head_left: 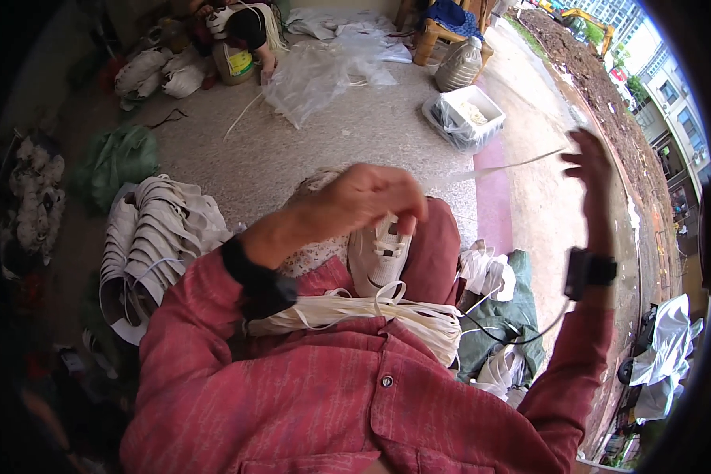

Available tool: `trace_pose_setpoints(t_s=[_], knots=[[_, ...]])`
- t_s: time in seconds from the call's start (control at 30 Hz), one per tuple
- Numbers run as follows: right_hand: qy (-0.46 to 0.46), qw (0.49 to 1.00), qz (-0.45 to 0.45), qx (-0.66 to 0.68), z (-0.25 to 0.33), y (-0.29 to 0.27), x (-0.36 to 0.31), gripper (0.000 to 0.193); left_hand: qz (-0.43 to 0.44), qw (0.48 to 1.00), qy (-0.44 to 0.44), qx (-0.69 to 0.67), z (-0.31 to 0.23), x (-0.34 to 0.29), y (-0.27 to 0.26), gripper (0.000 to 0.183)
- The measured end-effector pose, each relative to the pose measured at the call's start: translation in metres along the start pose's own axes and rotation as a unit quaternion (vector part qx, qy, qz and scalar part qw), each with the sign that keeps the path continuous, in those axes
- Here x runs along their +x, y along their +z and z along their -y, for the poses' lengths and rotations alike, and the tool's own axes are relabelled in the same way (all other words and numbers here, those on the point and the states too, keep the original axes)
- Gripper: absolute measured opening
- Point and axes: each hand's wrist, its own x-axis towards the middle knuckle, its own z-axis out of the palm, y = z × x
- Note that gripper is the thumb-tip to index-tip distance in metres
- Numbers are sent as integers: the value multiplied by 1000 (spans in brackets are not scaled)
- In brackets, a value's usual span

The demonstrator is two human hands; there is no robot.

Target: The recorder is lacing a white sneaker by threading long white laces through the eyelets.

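A white shoe upper (381, 257), part-laced, rests upright between my knees. Over its top end is my left hand (371, 193), slightly blurred, fingers curled down and closed; what they pinch is hidden. My right hand (590, 164) is raised far out to the right. Its bent fingers hold one end of a flat white shoelace (521, 163), which stretches back toward my left hand and fades in blur. Across my lap lies a thick bundle of off-white shoelaces (355, 314), with one loop standing up against the shoe upper.
Stacked white shoe uppers (162, 245) stand at my left, by a green sack (118, 162). More uppers (490, 272) lie on green cloth at my right. Ahead are a plastic-lined white bin (470, 118), a large bottle (460, 65) and plastic sheeting (324, 83). Another person's hand (268, 65) is at the back.
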Motion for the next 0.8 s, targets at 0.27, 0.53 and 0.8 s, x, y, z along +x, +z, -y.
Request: trace_pose_setpoints(t_s=[0.27, 0.53, 0.8], knots=[[-95, 921, 303, -226, -20, 196, -76, 16, -218, 946, 172, -169, -38, -85, -78, 27], [-116, 816, 332, -458, -17, 254, -87, 21, -272, 913, 203, -226, -32, -144, -89, 18], [-24, 946, 314, -77, 16, 223, -99, 25, -278, 855, 313, -307, -42, -179, -104, 6]])
